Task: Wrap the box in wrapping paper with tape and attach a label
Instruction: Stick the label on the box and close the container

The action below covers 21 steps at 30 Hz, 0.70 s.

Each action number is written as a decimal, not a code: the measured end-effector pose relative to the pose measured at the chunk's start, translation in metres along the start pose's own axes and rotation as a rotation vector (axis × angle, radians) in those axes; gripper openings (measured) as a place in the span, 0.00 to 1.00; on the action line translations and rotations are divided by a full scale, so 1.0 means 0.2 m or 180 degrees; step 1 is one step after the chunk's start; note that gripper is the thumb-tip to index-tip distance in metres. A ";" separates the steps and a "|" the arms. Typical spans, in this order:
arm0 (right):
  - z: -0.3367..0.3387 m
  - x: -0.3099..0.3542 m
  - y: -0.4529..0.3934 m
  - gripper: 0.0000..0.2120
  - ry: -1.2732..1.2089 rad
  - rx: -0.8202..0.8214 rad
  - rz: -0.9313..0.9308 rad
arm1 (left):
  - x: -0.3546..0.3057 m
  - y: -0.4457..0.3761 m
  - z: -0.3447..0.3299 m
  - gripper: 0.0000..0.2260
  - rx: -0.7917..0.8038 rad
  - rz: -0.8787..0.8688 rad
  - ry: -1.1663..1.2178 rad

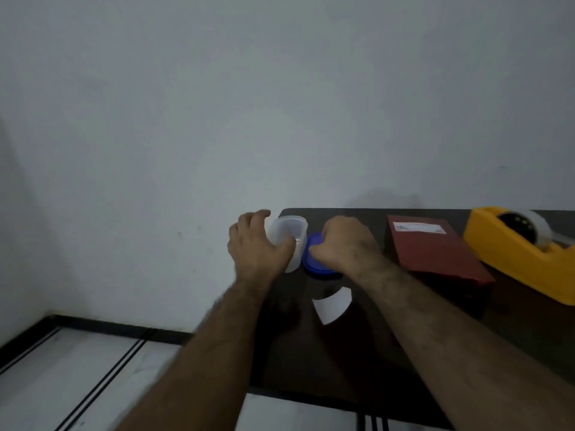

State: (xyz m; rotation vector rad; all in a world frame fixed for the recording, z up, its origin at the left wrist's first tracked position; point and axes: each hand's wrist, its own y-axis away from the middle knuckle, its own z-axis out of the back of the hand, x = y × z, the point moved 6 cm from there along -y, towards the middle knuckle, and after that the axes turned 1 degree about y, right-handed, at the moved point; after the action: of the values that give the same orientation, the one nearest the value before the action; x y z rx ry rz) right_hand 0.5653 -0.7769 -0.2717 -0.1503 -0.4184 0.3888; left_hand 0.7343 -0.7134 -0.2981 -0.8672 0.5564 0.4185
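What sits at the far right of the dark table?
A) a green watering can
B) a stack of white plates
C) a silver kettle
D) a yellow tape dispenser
D: a yellow plastic tape dispenser holding a roll of tape stands at the right end of the dark table, just beyond the flat red wrapped box with a label on top.

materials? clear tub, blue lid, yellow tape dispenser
Clear tub: looks like frosted translucent plastic; the wall's light shows through it. Blue lid: likely moulded plastic, smooth, with a raised rim. Yellow tape dispenser: probably hard plastic with a matte, uniform colour and rounded edges; the picture is blurred, so the finish is uncertain.
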 end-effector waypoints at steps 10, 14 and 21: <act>-0.44 -0.13 -0.31 0.34 0.0023 0.0407 -0.1063 | 0.16 0.01 -0.12 0.35 0.0852 0.0501 0.0771; -0.26 -0.08 -0.19 0.25 -0.0695 -0.0031 -0.1182 | 0.18 -0.01 -0.15 0.36 0.0840 0.0565 0.0848; -0.13 0.01 -0.13 0.13 -0.1738 -0.1534 0.0004 | 0.13 0.02 -0.14 0.30 0.0942 0.0317 0.0964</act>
State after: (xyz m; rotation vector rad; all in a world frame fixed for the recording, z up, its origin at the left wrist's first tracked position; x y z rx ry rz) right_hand 0.5875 -0.8011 -0.2892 -0.5186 -1.0496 0.3210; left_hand 0.7446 -0.7310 -0.3305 -0.6215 0.9195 0.2860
